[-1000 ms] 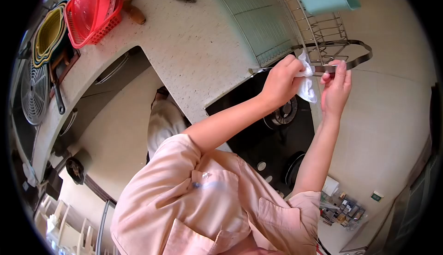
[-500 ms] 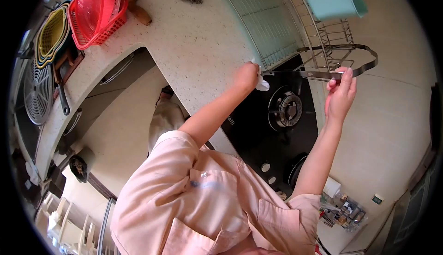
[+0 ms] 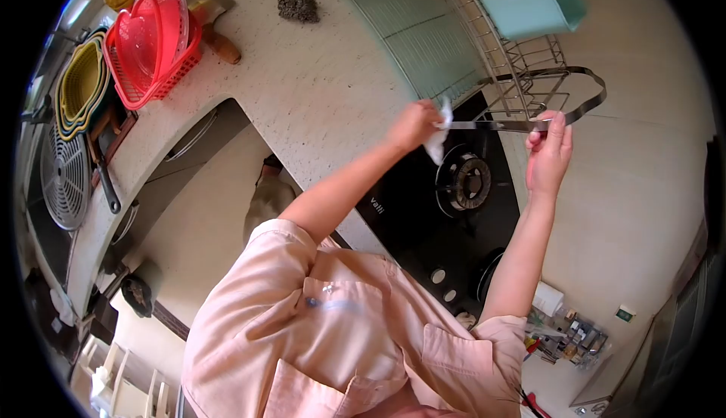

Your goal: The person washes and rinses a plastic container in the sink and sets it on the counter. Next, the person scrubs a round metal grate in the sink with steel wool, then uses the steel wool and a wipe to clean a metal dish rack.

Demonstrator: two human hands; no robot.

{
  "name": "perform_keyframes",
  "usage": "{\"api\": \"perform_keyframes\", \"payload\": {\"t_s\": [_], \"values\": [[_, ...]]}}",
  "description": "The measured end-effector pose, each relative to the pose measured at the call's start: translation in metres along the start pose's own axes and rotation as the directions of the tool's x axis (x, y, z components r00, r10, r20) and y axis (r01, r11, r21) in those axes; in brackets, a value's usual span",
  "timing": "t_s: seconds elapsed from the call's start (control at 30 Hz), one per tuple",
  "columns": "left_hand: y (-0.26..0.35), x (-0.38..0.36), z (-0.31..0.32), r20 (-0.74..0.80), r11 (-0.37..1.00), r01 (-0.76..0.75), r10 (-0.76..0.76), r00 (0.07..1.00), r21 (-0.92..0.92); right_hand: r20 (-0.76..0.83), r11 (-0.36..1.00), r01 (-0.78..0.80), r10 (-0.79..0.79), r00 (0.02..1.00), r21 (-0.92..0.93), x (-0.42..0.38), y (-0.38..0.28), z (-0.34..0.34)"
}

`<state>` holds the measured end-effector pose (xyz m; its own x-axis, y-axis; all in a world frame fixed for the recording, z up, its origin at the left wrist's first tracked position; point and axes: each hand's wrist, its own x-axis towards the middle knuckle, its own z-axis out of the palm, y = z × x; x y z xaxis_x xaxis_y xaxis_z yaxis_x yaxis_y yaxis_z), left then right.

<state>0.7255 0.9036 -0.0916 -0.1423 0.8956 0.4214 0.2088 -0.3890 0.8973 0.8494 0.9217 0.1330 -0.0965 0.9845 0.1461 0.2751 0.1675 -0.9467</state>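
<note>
My left hand (image 3: 414,125) is closed round a white cloth (image 3: 436,144), pressed about the end of one arm of long metal tongs (image 3: 503,125). The hand is slightly blurred. At the right, my right hand (image 3: 550,159) pinches the same arm between thumb and fingers, close to the curved bend. The other arm runs back in front of the wire rack (image 3: 520,85), and its far tip is hard to make out. Below the tongs lies the black gas hob (image 3: 408,214) with a round burner (image 3: 473,181).
Against the wall stands a dish rack with a pale green tray (image 3: 423,32) and a light blue container (image 3: 514,2). On the speckled counter (image 3: 302,78) lie a steel-wool scourer (image 3: 298,7), red baskets (image 3: 151,47) and a wooden-handled cleaver (image 3: 208,13). Yellow baskets (image 3: 82,82) sit farther left.
My left hand and the cloth have moved a little right, towards my right hand. My right hand and the tongs have shifted slightly left. The view has tilted, showing more of the far counter.
</note>
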Motion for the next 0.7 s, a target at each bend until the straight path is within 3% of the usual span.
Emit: {"api": "perform_keyframes", "payload": {"t_s": [0.03, 0.2, 0.3, 0.33, 0.47, 0.57, 0.7], "values": [[-0.004, -0.004, -0.004, 0.039, 0.997, 0.06, -0.062, 0.997, 0.052, -0.006, 1.0, 0.001, -0.001, 1.0, -0.004, -0.001, 0.0, 0.001], [-0.011, 0.025, -0.015, 0.305, 0.991, -0.135, 0.133, 0.943, -0.016, -0.017, 0.999, -0.021, 0.021, 1.0, -0.026, -0.001, -0.002, 0.002], [0.043, 0.062, -0.031, 0.38, 0.969, -0.198, 0.239, 0.893, -0.144, -0.03, 0.999, -0.025, 0.023, 0.999, -0.044, -0.002, -0.005, 0.003], [0.045, 0.066, -0.031, 0.425, 0.978, -0.16, 0.203, 0.882, -0.135, -0.026, 0.999, -0.016, 0.014, 1.0, -0.043, -0.001, 0.0, 0.001], [0.053, 0.048, -0.021, 0.205, 0.985, -0.027, 0.062, 0.977, -0.17, -0.068, 0.999, -0.032, 0.03, 0.997, -0.035, -0.002, -0.002, 0.005], [0.094, 0.05, -0.012, -0.057, 0.93, -0.035, 0.015, 0.998, -0.365, -0.088, 0.999, -0.04, 0.037, 0.995, -0.035, -0.002, 0.0, 0.005], [0.082, 0.066, -0.012, 0.057, 0.878, -0.154, 0.201, 0.978, -0.454, -0.092, 0.998, -0.024, 0.019, 0.996, -0.059, -0.002, 0.001, 0.005]]}}
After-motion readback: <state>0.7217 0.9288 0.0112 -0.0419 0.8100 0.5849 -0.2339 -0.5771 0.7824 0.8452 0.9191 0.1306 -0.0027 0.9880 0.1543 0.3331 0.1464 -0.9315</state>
